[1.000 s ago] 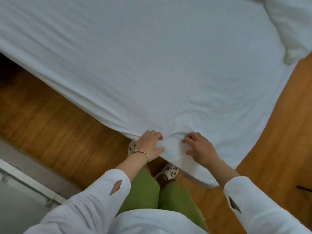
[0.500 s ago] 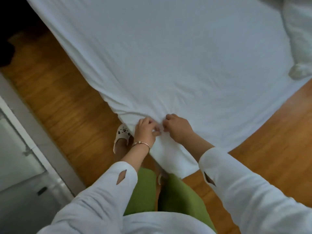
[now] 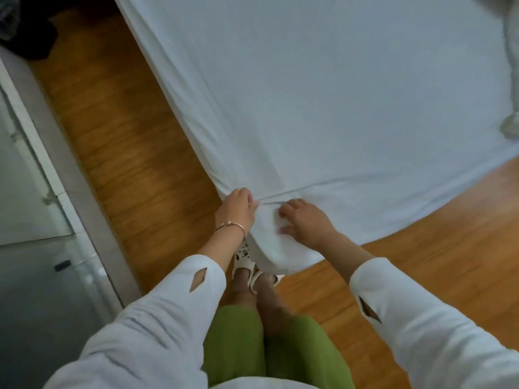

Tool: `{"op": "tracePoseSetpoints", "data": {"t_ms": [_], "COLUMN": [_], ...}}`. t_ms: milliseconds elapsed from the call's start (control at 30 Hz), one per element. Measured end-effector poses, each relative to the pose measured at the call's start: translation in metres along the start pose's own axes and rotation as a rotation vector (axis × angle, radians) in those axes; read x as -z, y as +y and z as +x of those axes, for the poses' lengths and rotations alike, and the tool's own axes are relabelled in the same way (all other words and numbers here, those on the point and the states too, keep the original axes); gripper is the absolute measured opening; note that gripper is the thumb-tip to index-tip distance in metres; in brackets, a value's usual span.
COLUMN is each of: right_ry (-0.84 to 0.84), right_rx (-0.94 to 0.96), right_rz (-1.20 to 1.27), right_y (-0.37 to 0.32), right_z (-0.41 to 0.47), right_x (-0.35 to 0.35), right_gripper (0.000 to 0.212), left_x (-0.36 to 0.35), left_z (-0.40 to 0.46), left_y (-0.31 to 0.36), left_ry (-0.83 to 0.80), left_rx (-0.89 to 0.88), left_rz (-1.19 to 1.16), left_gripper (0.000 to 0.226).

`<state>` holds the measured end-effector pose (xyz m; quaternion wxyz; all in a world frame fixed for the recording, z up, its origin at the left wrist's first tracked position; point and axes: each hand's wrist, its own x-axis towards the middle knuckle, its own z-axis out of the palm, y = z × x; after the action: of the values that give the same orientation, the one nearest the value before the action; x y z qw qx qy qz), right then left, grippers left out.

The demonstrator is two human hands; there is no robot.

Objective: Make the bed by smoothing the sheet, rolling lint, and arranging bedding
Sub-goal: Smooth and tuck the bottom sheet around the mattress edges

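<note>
A white sheet (image 3: 323, 88) covers the bed and drapes over its near corner right in front of me. My left hand (image 3: 236, 210), with a thin bracelet on the wrist, grips a bunch of sheet at that corner, and a taut crease runs from it to the right. My right hand (image 3: 306, 223) lies on the corner just right of the left, fingers curled into the fabric with the thumb spread below. A rolled white duvet or pillow (image 3: 512, 80) lies at the bed's right edge, partly cut off by the frame.
Wooden floor (image 3: 126, 141) runs along the bed's left side and to the lower right. A grey sill and glass door (image 3: 33, 169) stand at the left. Dark things (image 3: 31, 29) lie in the top left corner. My feet in white clogs (image 3: 247, 262) are under the corner.
The view has swung round the corner, with more floor and door at the left. My hands have drawn apart a little, and a tight crease has formed in the sheet between them.
</note>
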<state>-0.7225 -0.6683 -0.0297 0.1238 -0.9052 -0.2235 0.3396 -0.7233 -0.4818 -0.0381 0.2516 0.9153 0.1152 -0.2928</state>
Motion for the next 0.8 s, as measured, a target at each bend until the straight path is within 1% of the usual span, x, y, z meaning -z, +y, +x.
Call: {"op": "tracePoseSetpoints", "data": {"t_ms": [67, 100, 167, 200, 267, 333, 433, 500, 533, 600, 633, 700, 800], "right_ry": [0.034, 0.049, 0.065, 0.085, 0.167, 0.261, 0.292, 0.287, 0.279, 0.253, 0.237, 0.165, 0.089], "right_rx": [-0.018, -0.032, -0.088, -0.123, -0.155, -0.125, -0.081, -0.103, -0.109, -0.09, -0.075, -0.053, 0.008], "right_rz": [0.0, -0.022, -0.055, -0.051, -0.041, -0.078, -0.101, -0.04, 0.004, 0.044, 0.045, 0.029, 0.023], "right_y": [0.001, 0.0, -0.006, -0.008, -0.011, -0.008, -0.004, -0.004, -0.004, -0.006, -0.006, -0.007, -0.003], "right_z": [-0.029, -0.04, -0.053, -0.054, -0.052, -0.049, -0.046, -0.049, -0.053, -0.062, -0.065, -0.064, -0.063], "right_x": [-0.023, -0.032, -0.045, -0.048, -0.053, -0.059, -0.061, -0.061, -0.062, -0.067, -0.069, -0.066, -0.057], "right_gripper": [0.061, 0.065, 0.061, 0.057, 0.044, 0.033, 0.024, 0.018, 0.015, 0.009, 0.006, 0.002, 0.01], "left_x": [-0.02, -0.029, -0.047, -0.055, -0.067, -0.074, -0.075, -0.072, -0.071, -0.073, -0.074, -0.072, -0.072], "left_z": [-0.018, -0.028, -0.044, -0.049, -0.053, -0.053, -0.053, -0.055, -0.058, -0.064, -0.066, -0.066, -0.067], "left_y": [-0.004, -0.003, -0.002, -0.003, -0.003, -0.001, 0.0, -0.003, -0.005, -0.006, -0.005, 0.001, 0.011], "left_ry": [0.021, 0.009, 0.002, 0.018, 0.06, 0.067, 0.065, 0.001, -0.064, -0.186, -0.213, -0.221, -0.164], "left_rx": [-0.106, -0.195, -0.364, -0.404, -0.396, -0.389, -0.411, -0.391, -0.365, -0.311, -0.304, -0.298, -0.27], "left_rz": [-0.03, -0.01, 0.081, 0.122, 0.161, 0.161, 0.11, 0.064, 0.056, 0.073, 0.096, 0.174, 0.291], "left_gripper": [0.033, 0.04, 0.048, 0.049, 0.047, 0.038, 0.018, 0.013, 0.013, 0.011, 0.009, 0.007, 0.007]}}
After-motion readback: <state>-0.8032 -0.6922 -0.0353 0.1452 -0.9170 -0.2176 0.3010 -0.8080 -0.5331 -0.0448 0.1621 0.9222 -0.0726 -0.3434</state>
